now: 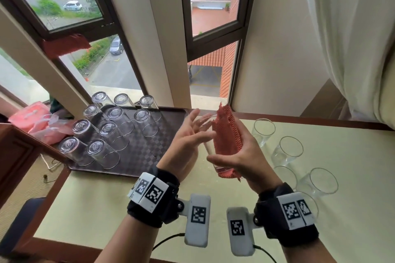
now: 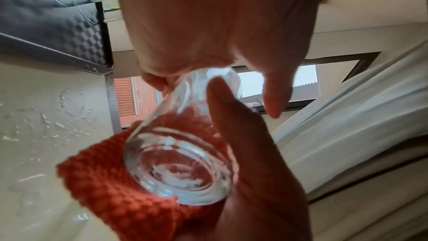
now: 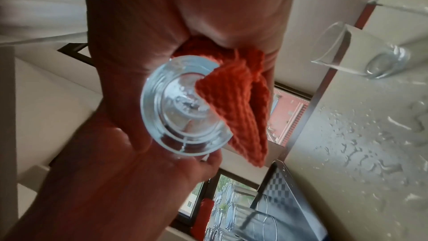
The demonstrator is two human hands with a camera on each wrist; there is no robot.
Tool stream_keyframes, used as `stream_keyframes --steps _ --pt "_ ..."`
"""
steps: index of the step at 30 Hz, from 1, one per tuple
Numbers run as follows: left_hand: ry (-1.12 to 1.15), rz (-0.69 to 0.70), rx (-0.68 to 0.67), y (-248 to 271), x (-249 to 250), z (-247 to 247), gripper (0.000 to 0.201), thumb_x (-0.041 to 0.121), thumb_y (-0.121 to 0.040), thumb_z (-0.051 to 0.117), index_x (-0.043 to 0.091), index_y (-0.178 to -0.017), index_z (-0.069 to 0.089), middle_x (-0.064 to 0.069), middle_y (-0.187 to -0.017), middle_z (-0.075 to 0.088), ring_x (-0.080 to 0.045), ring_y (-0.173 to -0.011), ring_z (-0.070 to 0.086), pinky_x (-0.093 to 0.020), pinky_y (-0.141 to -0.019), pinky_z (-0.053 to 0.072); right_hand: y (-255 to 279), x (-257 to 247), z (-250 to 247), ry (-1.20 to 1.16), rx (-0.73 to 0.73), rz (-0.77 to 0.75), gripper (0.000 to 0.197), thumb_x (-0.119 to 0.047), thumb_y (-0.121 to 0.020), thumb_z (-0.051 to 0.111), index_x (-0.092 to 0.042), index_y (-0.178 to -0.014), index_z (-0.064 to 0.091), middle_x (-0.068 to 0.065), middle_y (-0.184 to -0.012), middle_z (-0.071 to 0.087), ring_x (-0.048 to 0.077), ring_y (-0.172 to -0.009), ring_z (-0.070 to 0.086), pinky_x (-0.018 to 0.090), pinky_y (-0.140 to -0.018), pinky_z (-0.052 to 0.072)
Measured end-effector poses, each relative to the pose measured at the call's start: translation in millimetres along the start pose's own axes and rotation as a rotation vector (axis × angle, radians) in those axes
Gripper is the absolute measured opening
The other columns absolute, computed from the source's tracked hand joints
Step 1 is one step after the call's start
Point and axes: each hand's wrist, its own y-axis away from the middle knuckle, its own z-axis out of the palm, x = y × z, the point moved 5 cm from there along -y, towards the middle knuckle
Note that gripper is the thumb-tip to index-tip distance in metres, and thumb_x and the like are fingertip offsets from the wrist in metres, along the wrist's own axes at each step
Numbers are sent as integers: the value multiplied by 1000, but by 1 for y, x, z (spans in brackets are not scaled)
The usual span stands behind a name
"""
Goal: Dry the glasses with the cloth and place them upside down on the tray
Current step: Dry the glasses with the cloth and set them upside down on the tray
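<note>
Right hand [image 1: 239, 156] gripped a clear, thick-based glass [image 2: 178, 168] through a coarse-knit red cloth [image 1: 228, 134], held above the table [image 1: 128, 198] — base toward the person, just right of the tray [image 1: 149, 151]. Left hand [image 1: 186, 145] lay against the glass's left side, fingers straight and spread. Dark checkered tray held eleven inverted tumblers [image 1: 106, 132]. Upright glasses [image 1: 288, 151] stood right, on the wet, beaded tabletop.
</note>
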Motion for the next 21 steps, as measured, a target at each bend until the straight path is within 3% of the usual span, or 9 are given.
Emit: stream_keyframes --steps 3,6,8,10,12,14,16,19,21 --pt "-80 -41 -2 -1 -8 7 109 29 -74 84 17 -156 12 10 -129 50 4 -106 62 -13 -83 51 0 5 8 29 -14 6 104 -21 -58 93 -30 -148 41 -8 -134 63 11 -124 60 38 -102 52" --pt "-40 -57 30 0 -13 4 133 58 -51 91 22 -154 15 4 -136 56 -10 -126 57 -26 -102 47 3 9 13 -98 -83 65 91 -12 -64 86 -27 -144 45 -1 -131 65 20 -123 62 40 -100 54" --pt "42 -63 -3 4 -14 2 127 57 -54 91 20 -152 20 -1 -142 57 -18 -131 55 -41 -112 40 5 10 17 -235 -172 106 85 -11 -67 83 -24 -142 46 7 -131 63 28 -122 61 44 -99 53" --pt "75 -76 -69 7 -13 2 116 54 -62 89 17 -152 26 -5 -148 52 -24 -136 50 -49 -115 36 7 11 16 -347 -201 122 82 -13 -66 79 -20 -141 47 14 -131 62 33 -121 62 46 -98 53" --pt "48 -76 -82 7 -10 1 113 51 -63 88 16 -152 28 -5 -150 49 -22 -138 47 -48 -118 32 5 9 12 -326 -166 113 81 -17 -63 80 -21 -138 50 10 -128 65 31 -119 63 41 -94 55" --pt "35 -80 -7 5 -6 -5 111 37 -67 86 17 -155 21 -3 -150 48 -19 -137 48 -46 -120 29 2 5 4 -174 -79 56 82 -17 -60 86 -29 -135 52 -3 -124 68 22 -118 64 33 -91 56" --pt "26 -85 10 3 -6 -2 102 23 -75 75 18 -157 13 -2 -141 57 -18 -131 54 -43 -114 35 0 1 2 -20 -21 -6 90 -18 -59 89 -32 -138 49 -11 -123 67 12 -117 64 30 -93 56" --pt "-21 -77 44 2 -7 9 103 24 -80 78 18 -156 9 5 -122 65 -8 -116 62 -26 -96 45 -1 0 9 38 -23 -30 101 -19 -59 91 -24 -147 42 -4 -130 64 11 -121 62 34 -101 53" --pt "-17 -71 75 2 -7 10 98 27 -84 77 15 -155 11 4 -120 69 -12 -118 62 -33 -104 43 0 2 12 -50 -57 9 92 -14 -63 87 -22 -144 45 -1 -128 66 16 -119 63 36 -98 54"
